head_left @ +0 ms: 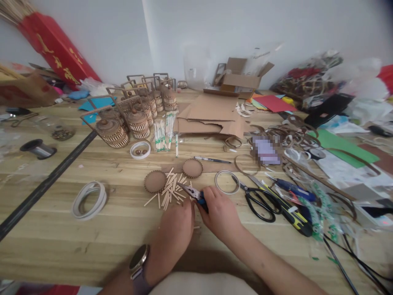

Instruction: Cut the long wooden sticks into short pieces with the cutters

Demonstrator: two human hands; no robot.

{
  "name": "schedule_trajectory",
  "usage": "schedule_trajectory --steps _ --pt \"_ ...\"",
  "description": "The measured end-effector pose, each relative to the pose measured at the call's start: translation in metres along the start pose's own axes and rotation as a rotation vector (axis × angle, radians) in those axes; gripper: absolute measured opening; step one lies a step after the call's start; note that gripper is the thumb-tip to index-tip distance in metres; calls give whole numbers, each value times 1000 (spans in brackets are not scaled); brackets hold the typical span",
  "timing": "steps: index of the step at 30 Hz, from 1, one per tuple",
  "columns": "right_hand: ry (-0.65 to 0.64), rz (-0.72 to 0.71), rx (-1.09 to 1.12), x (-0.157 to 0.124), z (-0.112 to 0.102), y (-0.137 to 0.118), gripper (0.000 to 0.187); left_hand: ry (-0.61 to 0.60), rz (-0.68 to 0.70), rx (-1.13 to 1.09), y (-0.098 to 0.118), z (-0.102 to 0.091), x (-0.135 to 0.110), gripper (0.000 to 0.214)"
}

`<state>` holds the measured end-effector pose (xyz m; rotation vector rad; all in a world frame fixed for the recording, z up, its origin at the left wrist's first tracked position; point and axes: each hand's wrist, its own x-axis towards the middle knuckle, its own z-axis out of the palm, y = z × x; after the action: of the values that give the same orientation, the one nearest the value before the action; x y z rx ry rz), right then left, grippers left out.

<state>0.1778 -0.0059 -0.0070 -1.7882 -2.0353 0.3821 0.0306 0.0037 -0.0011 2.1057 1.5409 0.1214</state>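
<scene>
My right hand [221, 211] is closed around blue-handled needle-nose pliers [192, 191], their jaws pointing up and left over a loose heap of short wooden sticks [170, 190]. Close against it, my left hand [178, 223] is curled with its fingertips near the pliers; what it pinches, if anything, is hidden. A watch [139, 259] is on the left wrist. Beside the heap lie two round brown cardboard discs with notched rims, one on the left [155, 182] and one on the upper right [192, 168].
Small woven baskets with tall handles [138, 123] stand at the back left. White tape rolls [89, 200] and a pen [212, 159] lie around. To the right are black scissors [262, 205], a yellow-black cutter [291, 213] and a blue screwdriver [294, 190]. Cardboard sheets [208, 110] lie behind.
</scene>
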Motion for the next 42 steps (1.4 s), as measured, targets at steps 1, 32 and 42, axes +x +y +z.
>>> schedule_trajectory --steps 1,32,42 --pt "0 0 12 1 1 0 4 26 -5 -41 -2 0 1 28" --pt "-115 80 533 0 -14 -3 32 -432 -197 -1332 -11 -1 6 55" --pt "-126 232 447 -5 -22 12 18 -232 -200 -1189 -21 -10 9 55"
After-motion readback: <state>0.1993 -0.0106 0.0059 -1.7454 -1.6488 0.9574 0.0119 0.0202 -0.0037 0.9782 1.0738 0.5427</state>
